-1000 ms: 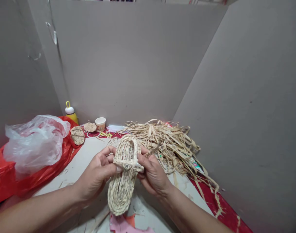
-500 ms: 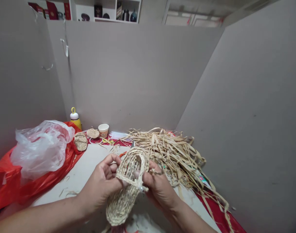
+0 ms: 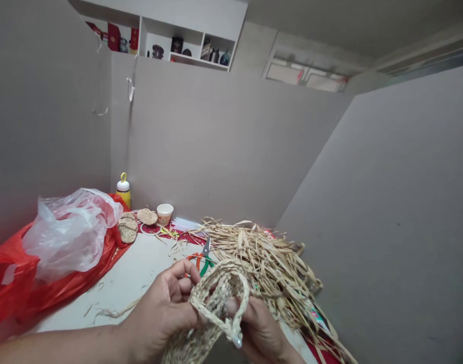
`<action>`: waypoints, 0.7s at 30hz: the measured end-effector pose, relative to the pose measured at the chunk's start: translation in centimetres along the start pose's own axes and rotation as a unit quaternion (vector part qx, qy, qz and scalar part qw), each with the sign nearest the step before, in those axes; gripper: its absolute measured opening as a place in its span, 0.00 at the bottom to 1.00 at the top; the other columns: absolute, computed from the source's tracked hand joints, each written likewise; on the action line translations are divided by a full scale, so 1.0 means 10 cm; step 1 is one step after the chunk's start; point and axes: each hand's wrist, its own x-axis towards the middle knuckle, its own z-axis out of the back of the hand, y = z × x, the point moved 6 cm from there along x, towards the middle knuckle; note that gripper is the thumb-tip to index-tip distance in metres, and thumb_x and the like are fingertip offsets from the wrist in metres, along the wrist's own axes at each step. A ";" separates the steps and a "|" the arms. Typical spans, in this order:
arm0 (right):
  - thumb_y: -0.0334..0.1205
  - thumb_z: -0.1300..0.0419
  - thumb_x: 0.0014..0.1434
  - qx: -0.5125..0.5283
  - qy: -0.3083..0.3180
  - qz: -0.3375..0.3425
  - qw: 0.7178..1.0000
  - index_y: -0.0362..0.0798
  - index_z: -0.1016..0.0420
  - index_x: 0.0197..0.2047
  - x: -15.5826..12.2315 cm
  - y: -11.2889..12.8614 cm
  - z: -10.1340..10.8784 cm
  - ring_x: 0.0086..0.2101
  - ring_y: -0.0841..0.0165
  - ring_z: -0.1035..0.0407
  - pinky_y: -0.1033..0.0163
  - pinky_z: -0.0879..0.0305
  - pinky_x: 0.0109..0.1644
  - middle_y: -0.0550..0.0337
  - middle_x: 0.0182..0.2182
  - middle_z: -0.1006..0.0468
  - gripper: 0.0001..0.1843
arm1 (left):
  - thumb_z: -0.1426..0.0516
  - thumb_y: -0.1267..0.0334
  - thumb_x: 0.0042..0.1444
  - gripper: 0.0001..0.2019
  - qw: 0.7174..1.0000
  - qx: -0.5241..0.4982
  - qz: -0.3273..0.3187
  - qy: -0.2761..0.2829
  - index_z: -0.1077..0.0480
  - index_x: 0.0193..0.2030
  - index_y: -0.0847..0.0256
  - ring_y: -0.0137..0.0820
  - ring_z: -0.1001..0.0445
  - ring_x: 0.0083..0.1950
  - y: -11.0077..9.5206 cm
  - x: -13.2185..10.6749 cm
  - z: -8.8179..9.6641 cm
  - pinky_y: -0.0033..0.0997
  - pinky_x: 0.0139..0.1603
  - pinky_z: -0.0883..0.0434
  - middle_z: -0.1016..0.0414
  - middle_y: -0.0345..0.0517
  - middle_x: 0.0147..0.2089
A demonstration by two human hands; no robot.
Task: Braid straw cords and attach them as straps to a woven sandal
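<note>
A woven straw slipper, made of braided pale fibre, is held between both hands at the bottom centre. Its opening faces me, and the lower end runs out of the frame. My left hand grips the slipper's left side, thumb on the near edge and fingers behind. My right hand holds the right side, its thumb reaching into the opening. A small shiny bit shows at the tip of the braided strap. Just behind the slipper lie scissors with orange and green handles.
Dry straw strips are heaped at the right. A red bag with clear plastic lies left. Round woven pieces, a paper cup and a yellow bottle stand at the back, before grey partitions.
The camera view has tilted upward, and the hands with the slipper sit lower. The slipper's opening is turned more toward me. More of the scissors shows behind it.
</note>
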 end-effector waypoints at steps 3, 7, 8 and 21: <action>0.46 0.25 0.37 -0.001 0.003 0.001 1.000 0.45 0.21 0.31 0.00 0.00 -0.01 0.24 0.61 0.28 0.58 0.31 0.29 0.55 0.20 0.23 0.19 | 0.35 0.70 0.44 0.18 0.999 0.048 -0.011 0.007 0.41 0.36 0.59 0.25 0.34 0.34 -0.07 0.01 0.03 0.28 0.39 0.38 0.30 0.38 0.34; 0.46 0.27 0.42 -0.011 0.004 0.013 1.000 0.47 0.20 0.32 0.00 0.09 -0.06 0.26 0.59 0.27 0.56 0.30 0.32 0.55 0.22 0.22 0.16 | 0.36 0.74 0.37 0.23 0.984 0.125 0.039 0.123 0.35 0.42 0.59 0.32 0.33 0.42 -0.26 0.04 0.00 0.29 0.40 0.38 0.31 0.43 0.42; 0.45 0.27 0.42 -0.016 0.005 0.022 1.000 0.47 0.20 0.33 0.01 0.12 -0.08 0.27 0.59 0.27 0.56 0.30 0.33 0.55 0.23 0.22 0.16 | 0.37 0.74 0.37 0.23 0.982 0.131 0.047 0.131 0.34 0.43 0.60 0.32 0.34 0.43 -0.31 0.05 0.02 0.29 0.39 0.38 0.31 0.43 0.42; 0.42 0.24 0.38 -0.040 0.035 0.015 0.998 0.46 0.20 0.34 0.06 -0.03 -0.11 0.29 0.67 0.32 0.64 0.36 0.35 0.59 0.28 0.22 0.20 | 0.40 0.73 0.40 0.17 0.981 0.189 0.009 -0.032 0.38 0.38 0.60 0.25 0.37 0.30 -0.30 0.10 0.15 0.26 0.31 0.41 0.32 0.36 0.30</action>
